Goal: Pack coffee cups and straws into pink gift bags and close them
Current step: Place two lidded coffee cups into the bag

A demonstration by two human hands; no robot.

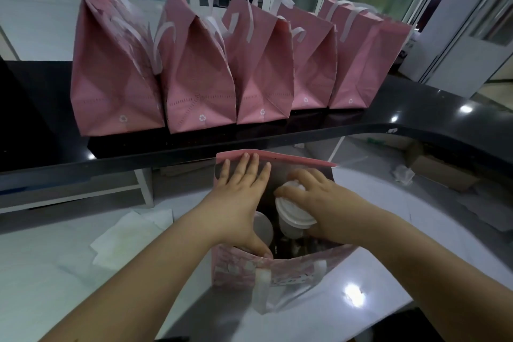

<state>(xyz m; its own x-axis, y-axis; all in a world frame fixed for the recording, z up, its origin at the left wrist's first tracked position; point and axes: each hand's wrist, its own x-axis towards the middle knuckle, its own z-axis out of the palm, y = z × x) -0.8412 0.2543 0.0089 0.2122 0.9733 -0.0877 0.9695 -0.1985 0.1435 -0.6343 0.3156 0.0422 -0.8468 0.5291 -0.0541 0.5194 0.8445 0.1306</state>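
A lidded cup (294, 212) is gripped by the right hand (316, 203) inside the open bag (238, 261).

The right fingers are curled over the cup's white lid. The cup is tilted, its long axis leaning with the lid toward the bag's far wall and the base down inside. The left hand (238, 197) is laid flat in the bag, fingers straight and spread against the far wall up to its rim, the thumb by the near wall. A second cup (263, 228) is seen just beside the first, partly hidden under the left hand. Little free room is seen between the cups and the walls, and the mouth is spread wide. The bag is stood on the white table (55, 272), near the edge of the black counter (416, 125), where five closed bags (200, 78) are lined up side by side. A napkin (133, 233) is seen on the table to the left.
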